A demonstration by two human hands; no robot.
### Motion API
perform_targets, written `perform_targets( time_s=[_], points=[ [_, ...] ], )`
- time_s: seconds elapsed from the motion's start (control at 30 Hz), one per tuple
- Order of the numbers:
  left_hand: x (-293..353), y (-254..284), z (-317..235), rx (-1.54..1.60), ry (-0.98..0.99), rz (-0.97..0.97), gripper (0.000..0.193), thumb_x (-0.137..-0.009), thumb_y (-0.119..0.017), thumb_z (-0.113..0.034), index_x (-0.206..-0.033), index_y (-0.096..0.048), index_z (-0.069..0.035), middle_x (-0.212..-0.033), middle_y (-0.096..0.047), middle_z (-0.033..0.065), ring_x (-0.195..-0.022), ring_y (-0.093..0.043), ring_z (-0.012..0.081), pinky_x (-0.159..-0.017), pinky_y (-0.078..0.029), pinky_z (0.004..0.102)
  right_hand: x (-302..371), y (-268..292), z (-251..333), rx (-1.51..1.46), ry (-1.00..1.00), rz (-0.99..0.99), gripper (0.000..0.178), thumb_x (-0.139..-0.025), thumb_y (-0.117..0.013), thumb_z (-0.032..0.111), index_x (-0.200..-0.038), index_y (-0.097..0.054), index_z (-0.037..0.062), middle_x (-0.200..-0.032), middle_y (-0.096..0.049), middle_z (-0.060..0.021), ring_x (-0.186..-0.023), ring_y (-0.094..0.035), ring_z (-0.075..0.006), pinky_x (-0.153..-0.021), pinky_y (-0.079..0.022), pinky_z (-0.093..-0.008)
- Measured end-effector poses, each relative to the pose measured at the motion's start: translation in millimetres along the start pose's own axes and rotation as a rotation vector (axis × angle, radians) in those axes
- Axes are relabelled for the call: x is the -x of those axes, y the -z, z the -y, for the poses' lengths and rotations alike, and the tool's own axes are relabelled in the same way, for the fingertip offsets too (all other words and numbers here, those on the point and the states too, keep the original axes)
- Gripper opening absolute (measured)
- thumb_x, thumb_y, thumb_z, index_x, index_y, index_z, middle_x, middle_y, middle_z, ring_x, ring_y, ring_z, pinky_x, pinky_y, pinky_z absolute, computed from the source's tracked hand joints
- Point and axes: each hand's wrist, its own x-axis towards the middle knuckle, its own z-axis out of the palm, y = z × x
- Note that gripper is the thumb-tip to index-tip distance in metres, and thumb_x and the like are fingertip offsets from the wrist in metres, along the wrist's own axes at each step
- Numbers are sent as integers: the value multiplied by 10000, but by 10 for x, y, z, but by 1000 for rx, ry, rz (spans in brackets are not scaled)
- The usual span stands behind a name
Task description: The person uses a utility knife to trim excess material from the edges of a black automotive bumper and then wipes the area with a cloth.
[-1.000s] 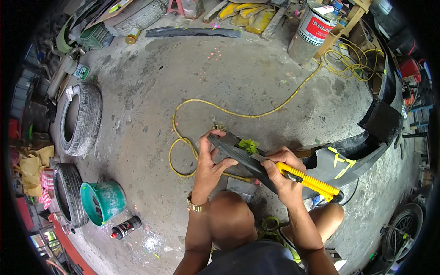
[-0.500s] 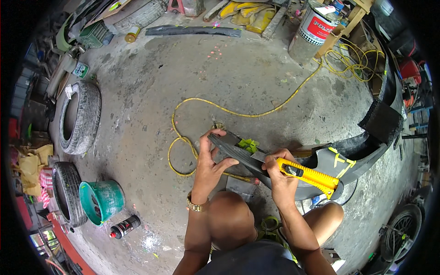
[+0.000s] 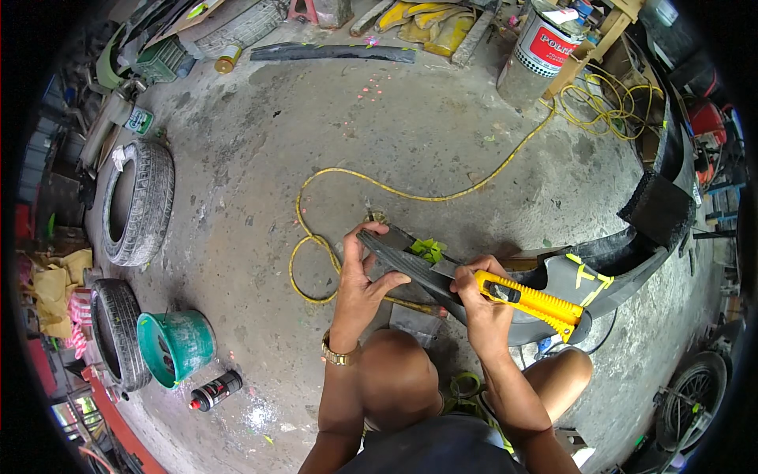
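Observation:
My left hand [image 3: 360, 276] grips the end of a long, dark grey curved car bumper [image 3: 407, 259], thumb on the near face and fingers over the top. In my right hand [image 3: 483, 304] is a yellow utility knife [image 3: 537, 302], its handle pointing right and toward me. The knife's blade end lies against the bumper's edge. Crumpled yellow-green masking tape [image 3: 429, 250] sits on the far side of that edge, between my hands. Farther right, strips of yellow tape [image 3: 591, 280] stick to the bumper's wide grey part.
A yellow hose [image 3: 410, 196] loops over the concrete floor beyond my hands. On the left are a tyre [image 3: 162, 209], a green bucket [image 3: 201, 340] and a black bottle [image 3: 215, 391]. A large metal can [image 3: 537, 59] stands at the far right.

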Motion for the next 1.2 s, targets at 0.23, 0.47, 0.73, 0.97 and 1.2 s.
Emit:
perform_targets(
  time_s=[0.23, 0.47, 0.73, 0.97, 1.2],
  points=[
    [57, 65, -36, -10, 3, 3, 788, -754, -867, -126, -1388, -400, -100, -1350, -479, 49, -1264, -500, 200, -1084, -442, 429, -75, 103, -1, -163, -157, 133, 121, -930, -672, 116, -847, -628, 39, -773, -611, -9, -734, -538, -79, -706, -424, -236],
    [-70, -74, 37, -38, 17, 48, 785, -734, -853, -79, -1388, -420, -99, -1345, -488, 33, -1264, -476, 181, -988, -427, 341, -71, 259, -61, -197, -19, -13, 110, -978, -631, 153, -956, -572, 63, -861, -622, -51, -799, -588, -117, -742, -472, -278],
    [28, 549, 283, -71, -155, -84, 751, -764, -822, -150, -1397, -445, -8, -1395, -511, 152, -1313, -483, 260, -1119, -378, 393, -29, -58, -65, -119, 347, 155, 234, -980, -661, 214, -897, -560, 20, -849, -497, -72, -805, -498, -186, -721, -426, -335],
    [313, -259, -716, -653, -47, 101, 599, -998, -593, -403, -1357, -463, 59, -1337, -549, 251, -1169, -554, 368, -1057, -417, 438, 166, 134, -136, -337, 491, 89, 185, -1011, -602, 210, -952, -570, 38, -907, -496, -67, -886, -521, -208, -782, -405, -356],
    [342, -499, -619, -753, 119, 31, 573, -977, -596, -354, -1367, -467, 45, -1340, -557, 234, -1181, -551, 350, -1057, -415, 433, 278, 436, 449, -499, 253, 198, 264, -986, -673, 292, -918, -580, 54, -770, -557, -15, -757, -555, -117, -676, -463, -310]
  ],
)
